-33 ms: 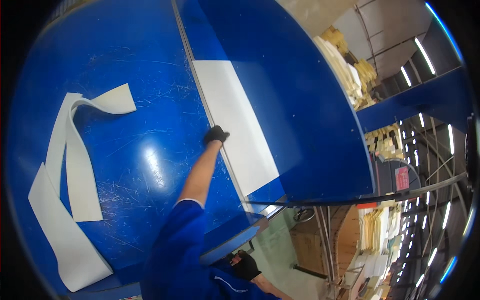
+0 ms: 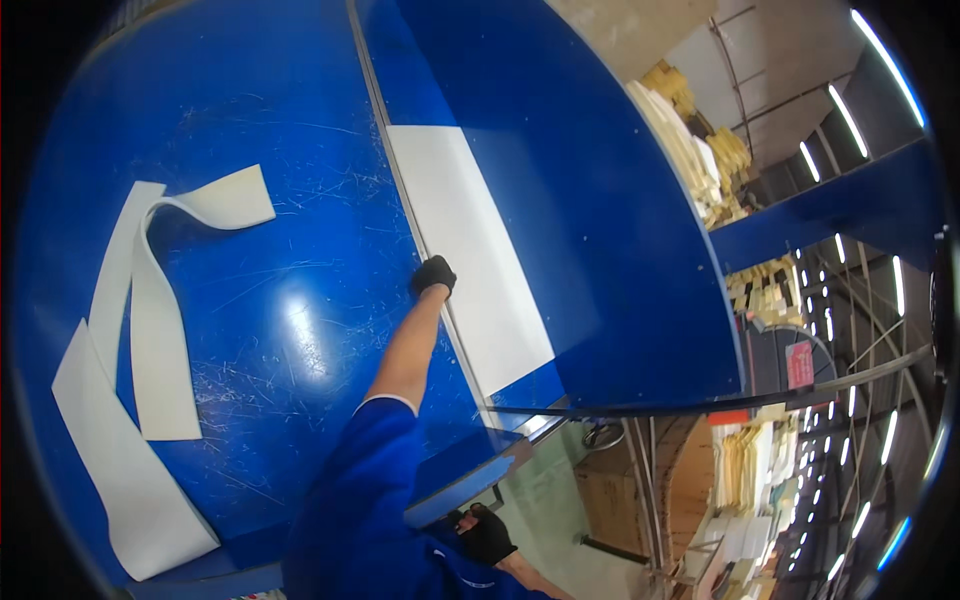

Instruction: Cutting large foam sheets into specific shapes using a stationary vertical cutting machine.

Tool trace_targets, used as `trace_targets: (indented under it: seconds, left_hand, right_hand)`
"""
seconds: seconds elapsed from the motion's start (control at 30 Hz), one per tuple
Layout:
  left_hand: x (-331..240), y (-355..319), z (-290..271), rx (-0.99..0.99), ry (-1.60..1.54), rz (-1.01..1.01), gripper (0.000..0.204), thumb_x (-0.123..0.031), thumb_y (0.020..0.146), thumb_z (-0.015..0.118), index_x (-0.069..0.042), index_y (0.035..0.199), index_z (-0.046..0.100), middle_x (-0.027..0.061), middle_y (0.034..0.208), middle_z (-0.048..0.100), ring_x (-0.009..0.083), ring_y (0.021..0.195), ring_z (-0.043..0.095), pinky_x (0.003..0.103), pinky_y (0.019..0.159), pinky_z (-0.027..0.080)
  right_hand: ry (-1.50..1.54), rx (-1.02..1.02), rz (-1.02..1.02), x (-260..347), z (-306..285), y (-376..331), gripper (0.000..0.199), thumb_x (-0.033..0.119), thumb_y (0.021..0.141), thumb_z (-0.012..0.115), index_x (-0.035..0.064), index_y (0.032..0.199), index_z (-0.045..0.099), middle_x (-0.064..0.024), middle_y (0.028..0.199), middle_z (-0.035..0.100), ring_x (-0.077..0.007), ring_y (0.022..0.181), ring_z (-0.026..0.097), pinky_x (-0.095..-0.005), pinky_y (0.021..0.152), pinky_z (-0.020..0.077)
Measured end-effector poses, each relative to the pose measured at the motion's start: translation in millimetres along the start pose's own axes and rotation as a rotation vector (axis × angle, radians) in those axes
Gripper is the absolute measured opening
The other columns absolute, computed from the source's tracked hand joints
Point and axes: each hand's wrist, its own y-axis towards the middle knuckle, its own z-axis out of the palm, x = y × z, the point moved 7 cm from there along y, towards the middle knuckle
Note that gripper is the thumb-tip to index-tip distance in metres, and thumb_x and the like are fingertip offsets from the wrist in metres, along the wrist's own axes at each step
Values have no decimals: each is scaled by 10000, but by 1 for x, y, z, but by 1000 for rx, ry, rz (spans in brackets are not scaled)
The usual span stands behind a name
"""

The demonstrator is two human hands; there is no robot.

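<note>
A long white foam sheet (image 2: pixel 475 240) lies on the blue surface, along the right side of a narrow metal strip (image 2: pixel 378 105). My left hand (image 2: pixel 434 276), in a black glove, rests at the sheet's left edge over that strip. Its fingers are curled in; what they hold, if anything, is hidden. Low in the view, my right hand (image 2: pixel 488 535), also black-gloved, is closed beside the table's near edge (image 2: pixel 470 485). I cannot make out what is in it.
Bent off-white foam strips (image 2: pixel 165 330) lie on the scratched blue table (image 2: pixel 270 260) at the left. A tall blue panel (image 2: pixel 620 250) rises at the right. Beyond it are stacked foam pieces (image 2: pixel 690 150) and brown cardboard (image 2: pixel 610 485).
The view has shifted slightly. My left hand looks more tightly curled, its thumb side no longer sticking out over the sheet. The foam sheet and strips keep their places.
</note>
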Motion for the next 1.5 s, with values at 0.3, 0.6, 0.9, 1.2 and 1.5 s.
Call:
trace_targets:
  seconds: [0.3,0.6,0.9,1.2,1.5]
  left_hand:
    - [-58,-64,-326,-975,-297,896,344,-253,777,538,-70,1067,521,164,1008,575,361,942,535,437,775,436]
    - [-65,-542,-582,-1136,143,1249,176,-23,806,460,-8,924,590,101,861,577,204,828,563,315,751,438]
    - [110,-875,-665,-1295,784,581,292,-109,875,451,-22,1132,559,121,1109,595,185,1053,540,297,902,395]
    - [332,-913,-563,-899,-42,-422,261,-152,712,723,7,899,636,55,805,623,109,712,526,289,618,441]
    - [134,-905,-640,-1134,631,324,426,-191,817,602,-68,1212,497,99,1189,539,220,1108,491,335,941,395]
  right_hand:
    - [-81,180,-61,-3,-6,4,157,47,797,486,86,659,420,-54,605,409,-186,590,419,-325,622,359]
    - [-53,439,-131,11,-2,10,167,62,764,521,65,614,447,-40,587,415,-189,611,437,-359,737,398]
    - [-43,518,-53,1,-4,36,158,105,839,438,44,701,486,-49,637,482,-186,614,469,-322,663,403]
    - [65,504,-43,-4,5,18,144,70,808,458,19,680,500,-67,632,482,-172,591,466,-333,680,450]
    - [-48,513,-8,-1,2,8,96,63,799,458,28,715,489,-56,671,462,-152,633,454,-277,674,406]
